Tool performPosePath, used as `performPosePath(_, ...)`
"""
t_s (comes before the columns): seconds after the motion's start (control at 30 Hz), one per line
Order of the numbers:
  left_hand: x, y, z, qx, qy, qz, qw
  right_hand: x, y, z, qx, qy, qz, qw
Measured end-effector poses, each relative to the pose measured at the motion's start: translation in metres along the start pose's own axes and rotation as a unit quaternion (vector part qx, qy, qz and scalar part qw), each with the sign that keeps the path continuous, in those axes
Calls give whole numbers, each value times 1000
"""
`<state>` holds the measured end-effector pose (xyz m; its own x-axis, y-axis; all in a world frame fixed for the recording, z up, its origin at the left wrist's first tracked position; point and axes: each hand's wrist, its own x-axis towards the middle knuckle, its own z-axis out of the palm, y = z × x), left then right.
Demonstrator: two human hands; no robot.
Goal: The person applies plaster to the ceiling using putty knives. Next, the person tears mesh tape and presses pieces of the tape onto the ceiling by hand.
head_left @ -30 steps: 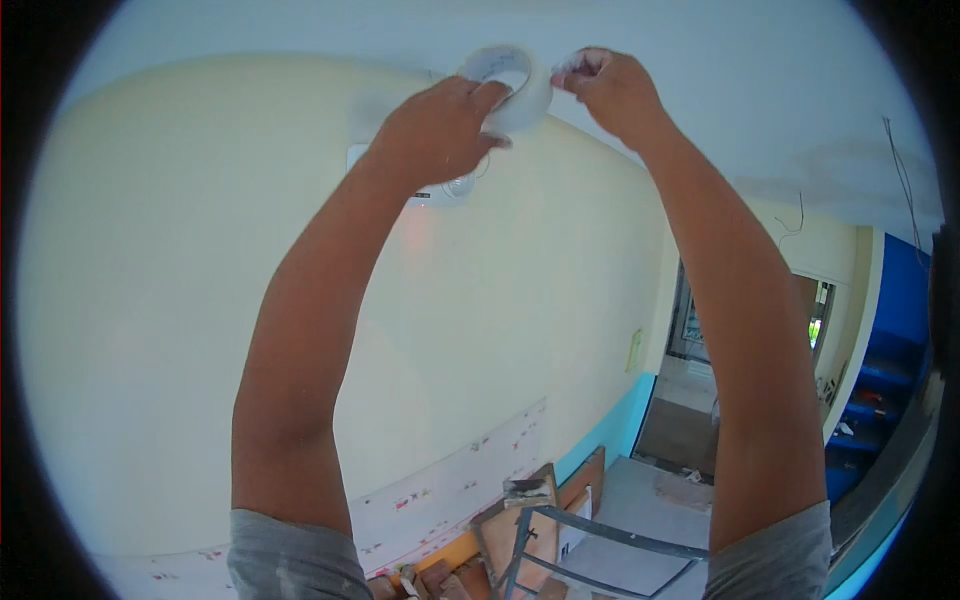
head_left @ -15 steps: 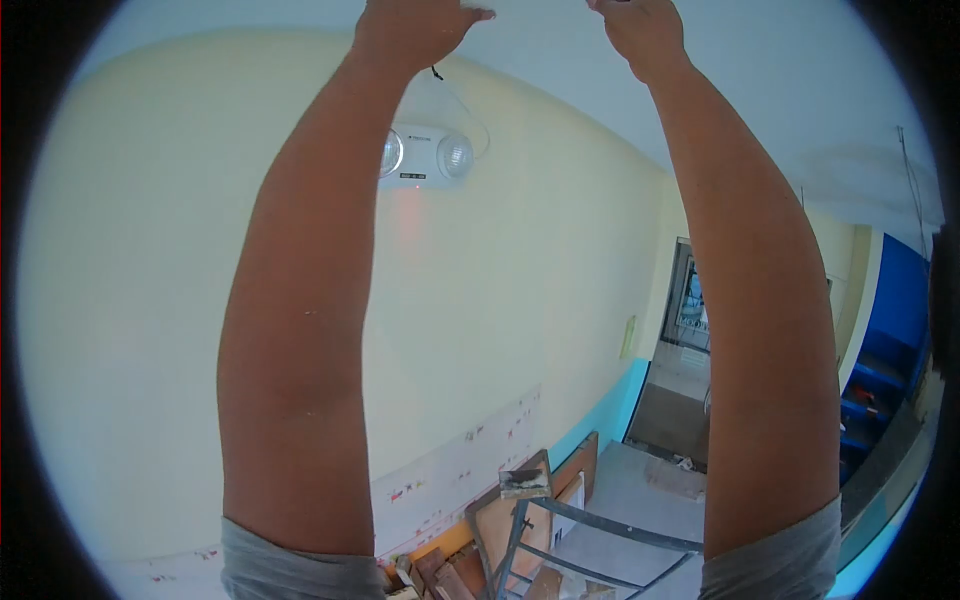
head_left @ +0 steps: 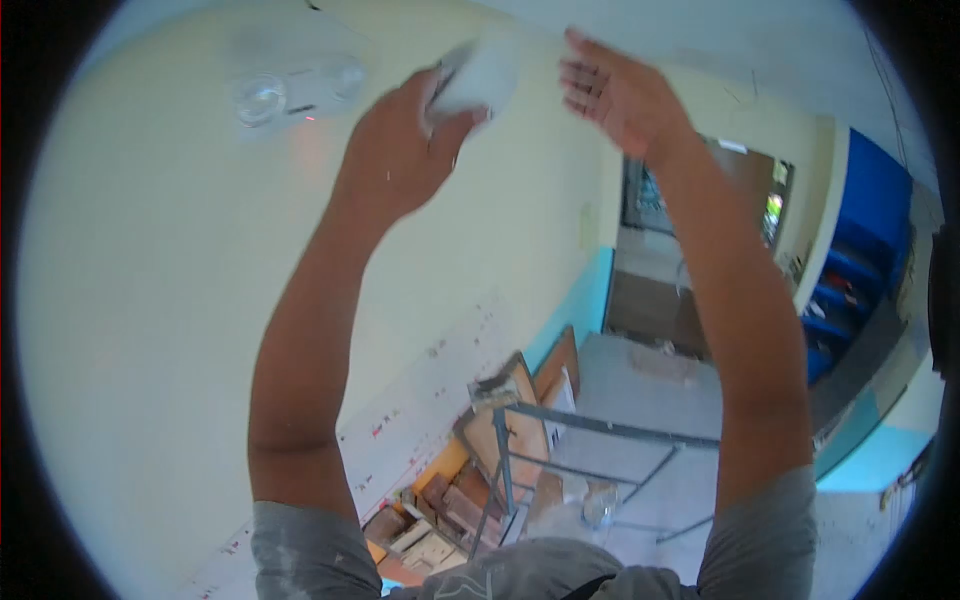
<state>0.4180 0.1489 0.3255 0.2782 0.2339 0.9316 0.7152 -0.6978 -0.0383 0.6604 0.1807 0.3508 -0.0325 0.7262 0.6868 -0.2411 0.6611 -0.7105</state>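
My left hand (head_left: 395,145) is raised in front of the pale yellow wall, its fingers and thumb closed on a white rounded object (head_left: 484,78). Motion blur hides exactly what this object is; a dark gap shows along its left side. To the right of it, and apart from it, my right hand (head_left: 630,100) is up with its fingers stretched out and nothing in them.
A twin-lamp emergency light (head_left: 300,92) is mounted on the wall at upper left. Below me stands a grey metal frame (head_left: 600,428), with boards (head_left: 520,400) leaning beside it and wood pieces (head_left: 440,520) piled up. Blue shelves (head_left: 845,275) stand at right.
Both hands have come down from the ceiling at the top edge, and the white object now shows in my left hand. The view has tilted down and turned right.
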Motion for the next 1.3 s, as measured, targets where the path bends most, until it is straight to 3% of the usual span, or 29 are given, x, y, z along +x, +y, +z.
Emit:
performPosePath(0.07,-40,9,37,-81,-46,-21,995,-53,36,-26,44,-10,111,993)
performPosePath(0.2,-126,40,109,-205,-145,-109,962,-160,106,-65,-46,76,172,981)
performPosePath(0.3,-184,74,150,-304,-230,-185,906,-242,151,-82,29,163,204,965)
performPosePath(0.57,-312,142,217,-358,-391,-224,818,-402,209,-120,-54,323,222,918)
performPosePath(0.6,-323,150,223,-390,-361,-220,818,-415,212,-122,-72,337,205,916)
performPosePath(0.73,-351,172,235,-410,-414,-210,785,-456,213,-138,-45,359,199,911)
performPosePath(0.93,-364,193,248,-428,-457,-199,754,-483,200,-151,102,388,309,863)
performPosePath(1.13,-379,199,267,-448,-491,-251,704,-487,191,-154,-42,367,304,878)
performPosePath(1.3,-387,202,277,-466,-513,-292,659,-493,201,-151,-66,382,269,882)
